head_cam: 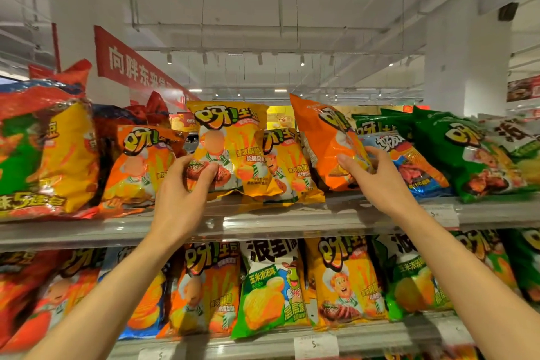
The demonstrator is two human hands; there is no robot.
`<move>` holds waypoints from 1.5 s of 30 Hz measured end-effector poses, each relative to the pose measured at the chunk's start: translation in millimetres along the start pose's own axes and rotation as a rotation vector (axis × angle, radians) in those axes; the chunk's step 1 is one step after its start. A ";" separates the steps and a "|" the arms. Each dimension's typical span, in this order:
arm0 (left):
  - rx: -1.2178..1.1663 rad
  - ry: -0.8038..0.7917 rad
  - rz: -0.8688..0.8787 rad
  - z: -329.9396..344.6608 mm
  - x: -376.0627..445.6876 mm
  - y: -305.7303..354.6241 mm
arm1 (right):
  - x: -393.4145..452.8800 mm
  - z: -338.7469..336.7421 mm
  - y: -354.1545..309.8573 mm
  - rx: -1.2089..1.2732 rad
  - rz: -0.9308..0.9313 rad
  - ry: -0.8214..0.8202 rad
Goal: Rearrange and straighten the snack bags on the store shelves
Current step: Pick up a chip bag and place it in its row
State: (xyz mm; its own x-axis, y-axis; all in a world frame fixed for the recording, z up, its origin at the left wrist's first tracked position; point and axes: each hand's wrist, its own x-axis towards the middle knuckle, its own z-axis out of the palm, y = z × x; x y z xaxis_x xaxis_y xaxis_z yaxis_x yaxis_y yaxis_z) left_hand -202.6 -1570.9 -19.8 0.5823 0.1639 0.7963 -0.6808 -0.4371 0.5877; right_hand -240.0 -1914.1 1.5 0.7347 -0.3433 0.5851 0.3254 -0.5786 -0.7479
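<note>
Two shelves [292, 222] of snack bags | yellow bag [233, 137] centre frame, left hand [187, 184] pinching its lower corner | orange bag [324, 137] tilted right of centre, right hand [377, 175] clasping its lower edge | likely light, puffy, slippery, crushable; hold at edges.

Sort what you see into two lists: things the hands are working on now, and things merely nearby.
In hand:
left hand gripping upright yellow foil chip bag
right hand on tilted orange foil chip bag

Merely nearby:
green chip bag
red hanging banner
white price tag
</note>
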 end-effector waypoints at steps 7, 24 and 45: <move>0.012 0.108 -0.019 -49.6 13.4 -17.1 | -20.7 26.1 -42.0 0.013 -0.148 0.091; 0.242 0.170 0.198 -166.7 18.8 -37.8 | -42.4 151.8 -138.9 -0.044 -0.312 0.075; 0.408 0.182 0.258 -184.8 19.7 -56.1 | -49.3 217.8 -125.8 -0.396 -0.153 -0.112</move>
State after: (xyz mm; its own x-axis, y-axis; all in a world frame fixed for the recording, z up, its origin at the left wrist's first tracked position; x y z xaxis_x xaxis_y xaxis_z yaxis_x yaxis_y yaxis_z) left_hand -235.1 -1379.7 -10.6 0.3068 0.1406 0.9414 -0.5418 -0.7874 0.2941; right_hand -187.5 -1663.3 -1.5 0.7629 -0.1621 0.6258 0.1977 -0.8632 -0.4646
